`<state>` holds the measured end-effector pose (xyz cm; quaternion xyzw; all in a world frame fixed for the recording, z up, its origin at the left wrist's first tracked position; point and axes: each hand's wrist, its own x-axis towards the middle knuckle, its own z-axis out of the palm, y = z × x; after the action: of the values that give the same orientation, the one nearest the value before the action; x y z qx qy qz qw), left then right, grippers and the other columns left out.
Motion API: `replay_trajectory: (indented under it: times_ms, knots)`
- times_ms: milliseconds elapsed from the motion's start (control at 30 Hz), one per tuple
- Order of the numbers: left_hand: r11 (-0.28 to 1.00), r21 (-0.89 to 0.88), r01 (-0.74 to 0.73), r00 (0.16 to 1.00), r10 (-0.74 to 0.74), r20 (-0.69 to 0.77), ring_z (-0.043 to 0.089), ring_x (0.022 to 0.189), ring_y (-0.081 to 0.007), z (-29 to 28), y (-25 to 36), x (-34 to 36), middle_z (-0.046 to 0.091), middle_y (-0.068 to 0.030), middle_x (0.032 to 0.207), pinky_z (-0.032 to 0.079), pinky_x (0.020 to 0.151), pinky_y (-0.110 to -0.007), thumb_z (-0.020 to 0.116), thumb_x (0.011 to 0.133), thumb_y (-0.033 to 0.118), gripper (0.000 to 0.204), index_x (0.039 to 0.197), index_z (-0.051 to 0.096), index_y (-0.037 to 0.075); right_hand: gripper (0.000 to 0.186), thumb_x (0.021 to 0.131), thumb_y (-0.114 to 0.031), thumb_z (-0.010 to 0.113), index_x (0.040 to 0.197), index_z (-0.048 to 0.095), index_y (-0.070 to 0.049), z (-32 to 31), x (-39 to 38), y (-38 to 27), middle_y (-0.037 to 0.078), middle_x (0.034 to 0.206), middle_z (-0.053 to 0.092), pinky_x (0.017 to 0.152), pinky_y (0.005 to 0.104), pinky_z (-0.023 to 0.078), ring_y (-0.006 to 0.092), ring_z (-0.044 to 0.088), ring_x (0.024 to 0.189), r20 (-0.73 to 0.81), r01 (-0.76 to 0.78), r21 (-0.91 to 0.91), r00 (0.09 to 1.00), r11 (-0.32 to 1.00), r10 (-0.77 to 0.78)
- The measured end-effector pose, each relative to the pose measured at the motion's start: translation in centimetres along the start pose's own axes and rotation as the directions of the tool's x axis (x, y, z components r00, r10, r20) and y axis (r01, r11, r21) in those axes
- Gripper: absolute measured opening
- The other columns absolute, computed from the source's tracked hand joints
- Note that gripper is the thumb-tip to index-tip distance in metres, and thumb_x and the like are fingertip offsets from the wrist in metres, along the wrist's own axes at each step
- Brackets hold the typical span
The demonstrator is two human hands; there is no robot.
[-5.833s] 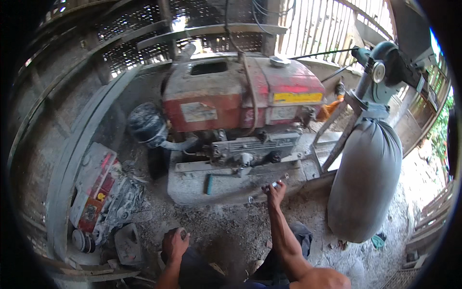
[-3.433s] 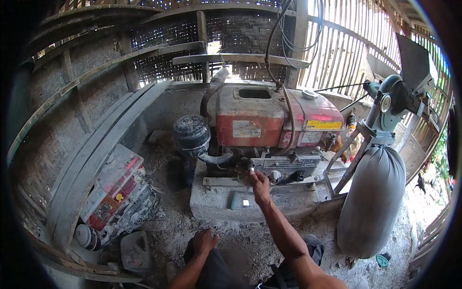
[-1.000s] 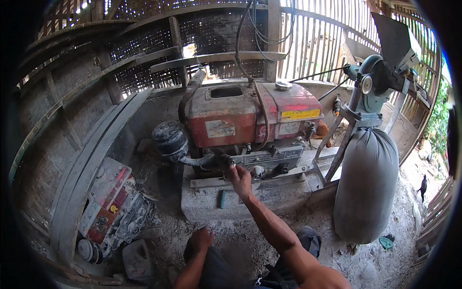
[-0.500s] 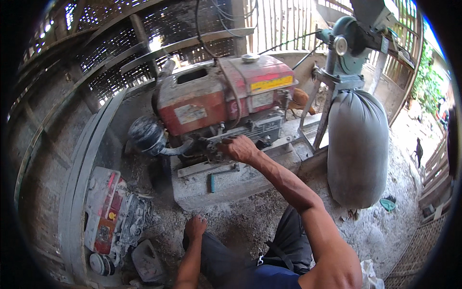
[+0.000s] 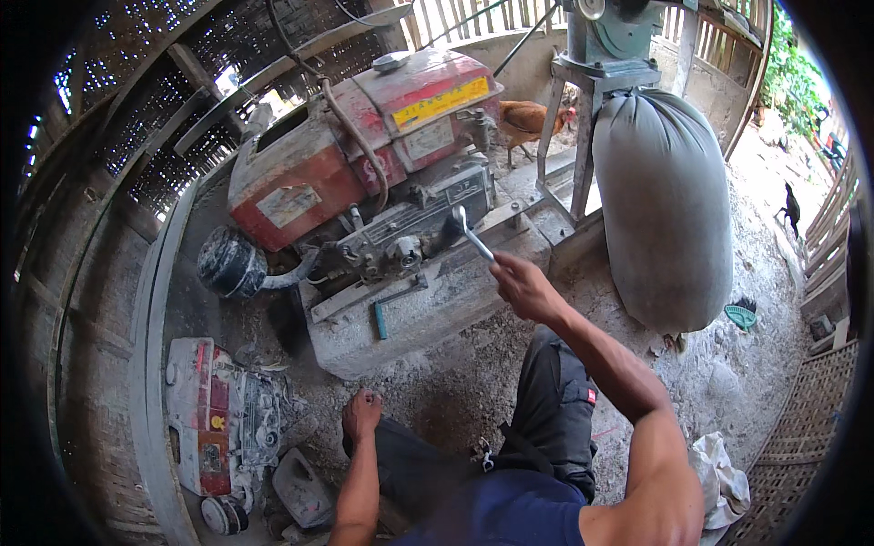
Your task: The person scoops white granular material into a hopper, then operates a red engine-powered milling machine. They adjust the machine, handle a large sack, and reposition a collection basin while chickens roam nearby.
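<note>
My right hand (image 5: 517, 282) grips a silver wrench (image 5: 474, 237), held over the front of the red engine (image 5: 300, 168) and its dusty base (image 5: 355, 350). The wrench's head is near the engine's dark lower fittings. My left hand (image 5: 362, 409) is closed, low beside my left knee; what it holds, if anything, I cannot make out. A tool with a teal handle (image 5: 379, 320) lies on the base below the engine. A black canister with a curved pipe (image 5: 232, 259) sits at the engine's left end.
A second engine (image 5: 218, 419) and a jug (image 5: 300, 487) lie lower left beside long boards (image 5: 155, 318). A full grey sack (image 5: 665, 218) hangs under a green machine (image 5: 610, 36). A brown chicken (image 5: 523, 120) stands behind the frame, a dark bird (image 5: 788, 211) at the right.
My right hand has moved right from the engine's middle fittings, and the wrench now shows clearly in it. The view has tilted, the engine now higher in it. A chicken is more visible.
</note>
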<state>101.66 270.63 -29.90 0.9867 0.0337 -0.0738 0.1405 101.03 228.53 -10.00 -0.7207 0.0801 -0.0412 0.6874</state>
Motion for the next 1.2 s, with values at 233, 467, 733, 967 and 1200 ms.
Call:
replay_trajectory:
  times_ms: [233, 467, 733, 967, 1200]
  knots:
    - [0.997, 0.079, -0.021, 0.997, 0.016, 0.071, 0.067, 0.099, -0.0328, 0.0, 1.9, 0.4, 0.073, -0.0085, 0.104, 0.052, 0.085, -0.044, 0.068, 0.084, 0.036, 0.032, 0.105, 0.071, 0.013, 0.037, 0.095, -0.020, 0.053, 0.127, 0.062, -0.006, -3.1, 5.4, -1.7, 0.027, 0.086, 0.067, 0.073, 0.0410, 0.052, 0.0293, 0.068, 0.073, 0.039, 0.276, -0.624, 0.945, 0.731, -0.324]
    - [0.998, 0.071, -0.002, 0.999, -0.001, 0.042, 0.065, 0.101, -0.0350, 0.0, 3.4, -0.6, 0.071, -0.0103, 0.106, 0.050, 0.087, -0.046, 0.069, 0.084, 0.036, 0.033, 0.108, 0.070, 0.012, 0.024, 0.081, -0.010, 0.049, 0.092, 0.070, -0.004, -1.4, 16.4, -3.6, 0.026, 0.082, 0.066, 0.073, 0.0496, 0.052, 0.0429, 0.066, 0.082, 0.257, 0.432, -0.776, 0.882, 0.460, -0.396]
    - [0.997, 0.064, -0.050, 0.999, 0.050, -0.004, 0.066, 0.100, -0.0352, -0.2, 3.4, -1.2, 0.072, -0.0105, 0.105, 0.050, 0.087, -0.045, 0.069, 0.085, 0.035, 0.032, 0.106, 0.070, 0.011, 0.021, 0.081, -0.008, 0.052, 0.095, 0.067, -0.004, -2.6, 18.6, -4.1, 0.024, 0.089, 0.067, 0.074, 0.0506, 0.052, 0.0424, 0.066, 0.087, 0.460, 0.665, -0.680, 0.714, 0.307, -0.528]
    - [0.995, 0.071, -0.071, 0.997, 0.071, 0.009, 0.065, 0.098, -0.0364, 0.6, 3.7, -0.5, 0.071, -0.0158, 0.101, 0.049, 0.088, -0.045, 0.069, 0.085, 0.034, 0.031, 0.105, 0.070, 0.011, 0.016, 0.083, -0.008, 0.052, 0.088, 0.066, -0.002, -1.6, 18.9, -3.9, 0.025, 0.083, 0.066, 0.071, 0.0504, 0.052, 0.0438, 0.066, 0.082, 0.399, 0.623, -0.671, 0.761, 0.403, -0.512]
    - [0.997, 0.063, -0.053, 0.998, 0.051, 0.038, 0.066, 0.099, -0.0346, 0.6, 4.3, -0.5, 0.071, -0.0114, 0.105, 0.052, 0.086, -0.045, 0.069, 0.085, 0.035, 0.034, 0.107, 0.069, 0.009, 0.014, 0.082, -0.007, 0.053, 0.080, 0.065, 0.000, -1.8, 20.4, -4.3, 0.025, 0.076, 0.065, 0.068, 0.0510, 0.051, 0.0437, 0.066, 0.077, 0.464, 0.608, -0.705, 0.785, 0.365, -0.411]
